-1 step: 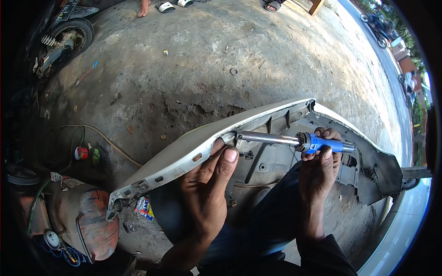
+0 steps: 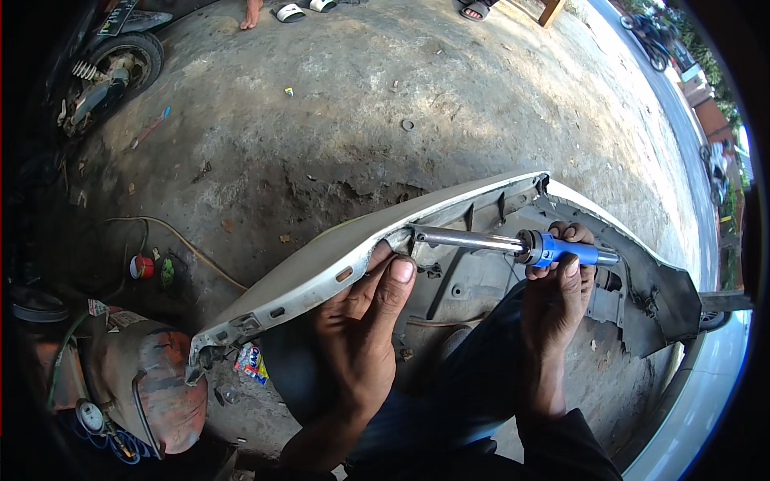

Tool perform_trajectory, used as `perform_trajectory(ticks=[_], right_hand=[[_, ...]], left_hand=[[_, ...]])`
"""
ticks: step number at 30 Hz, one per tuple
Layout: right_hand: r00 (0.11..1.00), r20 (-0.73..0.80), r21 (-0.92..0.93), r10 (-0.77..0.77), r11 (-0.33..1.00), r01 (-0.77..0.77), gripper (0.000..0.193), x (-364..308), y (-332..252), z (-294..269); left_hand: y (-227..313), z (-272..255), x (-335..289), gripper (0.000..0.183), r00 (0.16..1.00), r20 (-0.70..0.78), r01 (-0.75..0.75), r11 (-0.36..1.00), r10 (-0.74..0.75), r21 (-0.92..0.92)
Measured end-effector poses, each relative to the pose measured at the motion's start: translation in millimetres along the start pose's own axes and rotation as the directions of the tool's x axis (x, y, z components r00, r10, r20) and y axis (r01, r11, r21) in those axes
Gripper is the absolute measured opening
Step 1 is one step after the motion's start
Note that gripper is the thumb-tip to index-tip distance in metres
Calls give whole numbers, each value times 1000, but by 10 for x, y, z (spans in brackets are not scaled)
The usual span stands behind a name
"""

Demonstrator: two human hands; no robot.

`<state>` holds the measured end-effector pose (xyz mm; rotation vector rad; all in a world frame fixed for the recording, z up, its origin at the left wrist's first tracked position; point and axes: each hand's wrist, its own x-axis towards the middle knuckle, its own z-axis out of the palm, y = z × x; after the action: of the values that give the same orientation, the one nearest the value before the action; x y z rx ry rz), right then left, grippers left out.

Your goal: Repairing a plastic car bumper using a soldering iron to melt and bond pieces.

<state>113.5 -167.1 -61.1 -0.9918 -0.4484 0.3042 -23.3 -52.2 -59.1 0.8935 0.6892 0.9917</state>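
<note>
Above a worker's denim-clad knees (image 2: 489, 345), a left hand (image 2: 361, 337) draws thumb and fingertips close together at the edge of a pale, curved vehicle panel (image 2: 345, 244); whether they pinch anything cannot be told. A right hand (image 2: 555, 297) wraps its fingers around a blue-handled tool (image 2: 545, 250), whose long metal barrel points left, its end at the panel's inner rim, just above the left thumb. Contact there is hard to confirm. The panel lies across the front of the knees, its hollow side toward the worker.

Hands, tool and panel hold the same positions as an instant earlier, suggesting a steady spell of work at one spot, with no visible advance along the edge. Beside the worker, a worn tank (image 2: 136, 377) with a round gauge (image 2: 90, 417) stands at left, and a bright wrapper (image 2: 251, 362) lies near the panel's end. Farther off, a parked motorcycle (image 2: 112, 76), a bare foot (image 2: 251, 14) and white sandals (image 2: 289, 13) line the rough ground. Out on the road (image 2: 678, 104), passing motorbikes (image 2: 648, 42) have shifted slightly, the only clear change.
</note>
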Motion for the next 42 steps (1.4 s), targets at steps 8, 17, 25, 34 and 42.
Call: perform_trajectory(ticks=[8,17,25,34,42], right_hand=[[1000,-13,1,-8,1000,8,33,-1,8,-16],[1000,-9,-12,-12,1000,12,33,10,-2,13],[1000,24,-35,-6,999,7,40,0,14,-39],[1000,-9,12,-9,1000,9,33,11,4,1],[1000,-9,-2,-11,1000,11,34,7,-4,10]], left_hand=[[22,21,1,29,1000,-4,25,1000,-25,-13],[9,17,7,29,1000,3,8,1000,-8,-19],[16,11,16,29,1000,26,1,1000,-2,30],[8,10,7,29,1000,22,4,1000,-3,-17],[28,20,9,28,1000,15,10,1000,-10,27]])
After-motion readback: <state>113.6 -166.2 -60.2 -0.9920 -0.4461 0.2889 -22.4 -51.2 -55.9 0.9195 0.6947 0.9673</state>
